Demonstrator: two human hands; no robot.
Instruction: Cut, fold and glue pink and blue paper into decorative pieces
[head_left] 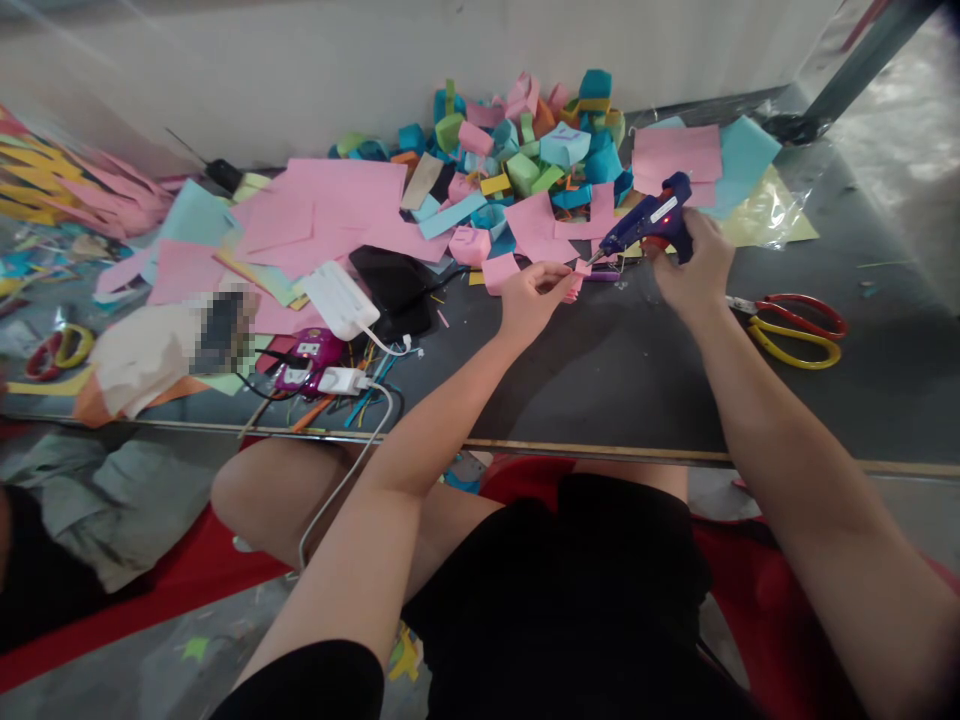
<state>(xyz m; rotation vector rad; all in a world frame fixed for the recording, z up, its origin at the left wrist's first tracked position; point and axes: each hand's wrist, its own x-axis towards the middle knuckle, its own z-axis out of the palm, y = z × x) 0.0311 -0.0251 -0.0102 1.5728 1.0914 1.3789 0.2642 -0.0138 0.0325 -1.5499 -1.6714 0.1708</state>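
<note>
glue gun [637, 225] sits at two o'clock from the pink paper piece [579, 271], its metal nozzle [596, 257] touching the paper or just beside it; the view does not settle which. the right grip [691, 262] is wrapped round the gun's handle, and the left grip [526, 295], towards nine o'clock, is pinched closed on the piece, over the bench [615, 390]. a red light [666, 221] glows on the gun, so the tip is probably hot.

the likeliest trouble is a burn: with the pinch this near the nozzle, a small slip of the right wrist, or glue spreading across such a small piece, could reach the fingertips. too much squeeze would flood the paper; too firm a pinch could crush it. loose pink paper [534, 225] at ten o'clock and the heap of folded paper shapes [523, 172] at eleven could catch stray drips and stick together. plastic film [784, 215], between two and three o'clock, might soften if the hot nozzle were laid there. scissors [801, 334], between three and four, lie near the right forearm, where a careless sweep could knock them.
</note>
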